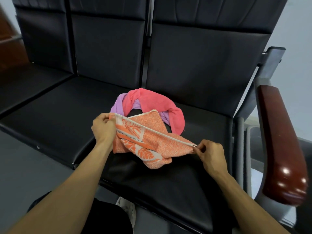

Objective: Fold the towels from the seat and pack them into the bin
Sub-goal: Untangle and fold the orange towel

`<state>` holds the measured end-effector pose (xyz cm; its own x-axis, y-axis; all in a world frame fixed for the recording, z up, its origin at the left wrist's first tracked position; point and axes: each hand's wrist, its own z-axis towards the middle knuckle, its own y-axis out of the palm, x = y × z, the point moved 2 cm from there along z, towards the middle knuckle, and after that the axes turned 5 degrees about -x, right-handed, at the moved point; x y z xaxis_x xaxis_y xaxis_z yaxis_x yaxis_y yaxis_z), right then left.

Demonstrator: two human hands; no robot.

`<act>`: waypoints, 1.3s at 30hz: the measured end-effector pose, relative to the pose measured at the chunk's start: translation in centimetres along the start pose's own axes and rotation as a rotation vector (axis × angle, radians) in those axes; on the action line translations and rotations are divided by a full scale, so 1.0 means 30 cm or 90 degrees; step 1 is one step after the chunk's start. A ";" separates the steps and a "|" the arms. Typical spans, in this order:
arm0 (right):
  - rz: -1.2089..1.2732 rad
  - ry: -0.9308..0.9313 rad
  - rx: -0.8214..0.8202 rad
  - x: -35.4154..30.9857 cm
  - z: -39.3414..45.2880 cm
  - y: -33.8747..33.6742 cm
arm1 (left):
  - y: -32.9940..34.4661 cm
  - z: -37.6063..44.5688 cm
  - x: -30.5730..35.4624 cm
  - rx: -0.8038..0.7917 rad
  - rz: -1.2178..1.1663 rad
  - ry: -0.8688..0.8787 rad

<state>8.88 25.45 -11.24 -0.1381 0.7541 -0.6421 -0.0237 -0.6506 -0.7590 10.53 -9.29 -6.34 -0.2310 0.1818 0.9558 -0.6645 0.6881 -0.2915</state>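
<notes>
An orange towel [148,141] with a white leaf pattern and white hem hangs stretched between my hands just above the black seat [168,183]. My left hand [103,127] grips its left corner. My right hand [209,154] pinches the hem at the right corner. Behind it on the seat lie a crumpled pink towel [157,102] and a purple towel [118,105], tangled together. No bin is plainly in view.
The black bench has more seats to the left [50,105] and tall backrests [202,56]. A glossy red-brown wooden armrest [280,146] stands at the right on a grey metal frame [239,149]. Grey floor lies below, and a shoe [126,206] shows under the seat edge.
</notes>
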 end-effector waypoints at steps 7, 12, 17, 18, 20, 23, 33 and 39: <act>0.057 -0.095 0.090 -0.174 0.021 -0.180 | -0.065 -0.051 0.144 -0.035 -0.092 0.029; 0.134 -0.048 0.183 -0.306 0.053 -0.355 | -0.144 -0.062 0.302 -0.040 -0.115 0.091; 0.161 -0.054 0.253 -0.446 0.062 -0.516 | -0.223 -0.066 0.455 -0.027 -0.097 0.166; 0.163 -0.055 0.267 -0.464 0.064 -0.540 | -0.234 -0.065 0.475 -0.022 -0.090 0.172; 0.160 -0.067 0.283 -0.497 0.058 -0.585 | -0.255 -0.068 0.512 -0.011 -0.096 0.185; 0.147 -0.090 0.294 -0.519 0.056 -0.623 | -0.276 -0.079 0.546 0.023 -0.091 0.197; 0.096 -0.123 0.204 -0.508 0.118 -0.608 | -0.262 -0.033 0.532 0.019 -0.090 0.211; 0.137 -0.101 0.206 -0.492 0.133 -0.563 | -0.216 -0.017 0.486 -0.013 -0.105 0.185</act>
<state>7.36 24.95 11.48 -0.3235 0.5911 -0.7389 -0.2843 -0.8055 -0.5200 11.83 -10.75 9.50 0.0931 0.2575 0.9618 -0.6609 0.7384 -0.1337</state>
